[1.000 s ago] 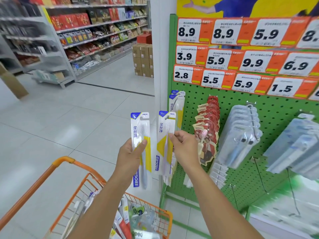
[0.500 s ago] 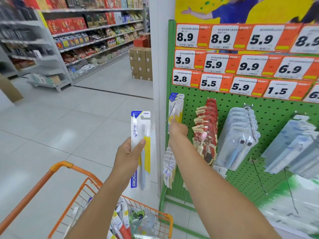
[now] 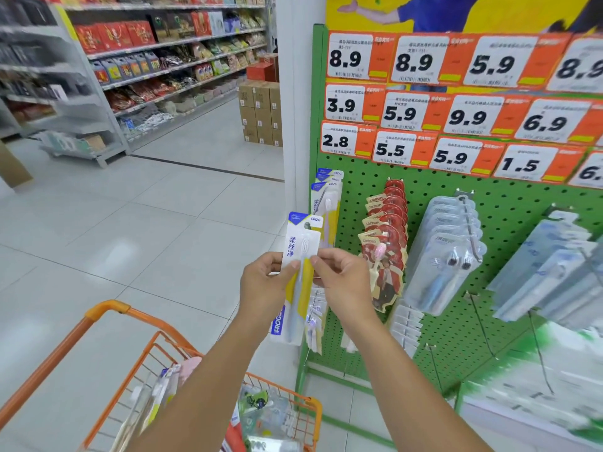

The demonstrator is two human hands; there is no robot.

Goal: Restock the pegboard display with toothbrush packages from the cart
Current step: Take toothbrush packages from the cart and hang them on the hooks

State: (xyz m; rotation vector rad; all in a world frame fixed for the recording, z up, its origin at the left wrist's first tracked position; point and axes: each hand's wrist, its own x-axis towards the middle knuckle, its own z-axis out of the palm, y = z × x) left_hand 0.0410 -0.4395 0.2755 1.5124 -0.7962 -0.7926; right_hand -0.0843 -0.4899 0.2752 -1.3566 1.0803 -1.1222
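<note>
Before perforated green pegboard (image 3: 365,347), left hand (image 3: 266,285) and right hand (image 3: 344,282) each pinch-grip one flat, glossy toothbrush package (image 3: 301,243).

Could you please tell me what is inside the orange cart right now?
The orange cart holds a jumble of packaged goods, including some toothbrush packages. The forearms cover its middle, so a count is impossible.

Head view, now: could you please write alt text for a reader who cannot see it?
Both hands, left hand and right hand, pinch a white and yellow toothbrush package in front of a green pegboard. Matching packages hang at its left edge under orange price tags. An orange cart stands below.
</note>
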